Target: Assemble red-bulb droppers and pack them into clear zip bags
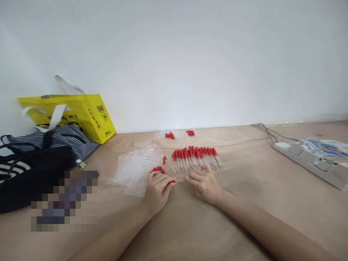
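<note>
Head view is up, and I'm looking down on a bare wooden surface [174, 235] whose far edge runs along the wall. Both hands are working well short of that edge, near the middle of its width. Left hand [157, 190] first: thumb and fingertips pinched narrow on a red bulb [171, 182]. Right hand [202, 185] now: fingers closed in around the other end of a clear tube [179, 180], though the knuckles hide exactly how they grip it.

And there's the relation I'm watching! The tube's long axis lies crosswise, roughly parallel to the far edge, with the bulb at its left end; bulb and tube run nearly in one line between the two hands. I'd judge any push or pull depends on keeping that line straight; a tilt could bend the soft-looking bulb aside. How deep the tube sits in the bulb I cannot tell, with fingers covering the joint.

Just beyond the right hand, a row of red-topped droppers [190, 156] lies with bulbs toward the far edge and clear shafts toward me, so this tube lies across their direction. Right hand is the nearer one to that row. Over on the left, loose red bulbs [162, 170] lie right by the left hand's knuckles, beside overlapping clear bags [132, 172]; for those, left is clearly the nearer hand.
</note>
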Action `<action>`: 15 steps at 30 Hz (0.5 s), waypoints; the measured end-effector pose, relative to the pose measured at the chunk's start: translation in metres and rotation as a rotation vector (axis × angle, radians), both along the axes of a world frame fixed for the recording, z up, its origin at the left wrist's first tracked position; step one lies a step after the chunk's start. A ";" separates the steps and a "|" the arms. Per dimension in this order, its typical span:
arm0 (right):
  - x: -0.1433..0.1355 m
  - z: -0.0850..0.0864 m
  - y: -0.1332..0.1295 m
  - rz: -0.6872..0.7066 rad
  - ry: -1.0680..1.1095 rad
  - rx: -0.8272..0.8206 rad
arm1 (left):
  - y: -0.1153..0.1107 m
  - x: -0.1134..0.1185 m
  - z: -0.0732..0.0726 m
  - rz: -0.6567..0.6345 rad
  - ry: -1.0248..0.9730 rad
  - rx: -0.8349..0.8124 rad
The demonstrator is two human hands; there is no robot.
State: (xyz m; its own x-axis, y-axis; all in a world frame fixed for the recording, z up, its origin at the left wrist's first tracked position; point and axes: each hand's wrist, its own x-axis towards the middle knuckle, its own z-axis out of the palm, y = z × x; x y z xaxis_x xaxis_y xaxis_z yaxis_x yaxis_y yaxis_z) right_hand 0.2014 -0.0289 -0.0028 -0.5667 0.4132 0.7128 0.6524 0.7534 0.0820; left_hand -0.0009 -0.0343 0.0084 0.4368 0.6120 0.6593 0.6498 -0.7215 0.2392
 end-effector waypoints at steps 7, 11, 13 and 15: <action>0.001 0.001 -0.002 0.036 0.004 0.060 | -0.004 0.001 0.003 -0.064 0.030 -0.028; 0.001 0.004 -0.003 0.025 -0.046 0.105 | -0.005 0.002 0.005 -0.082 0.058 -0.022; 0.000 0.005 -0.004 0.020 -0.063 0.120 | -0.006 0.003 0.006 -0.075 0.072 -0.009; -0.001 0.005 -0.005 0.014 -0.067 0.120 | -0.007 0.003 0.007 -0.063 0.088 0.003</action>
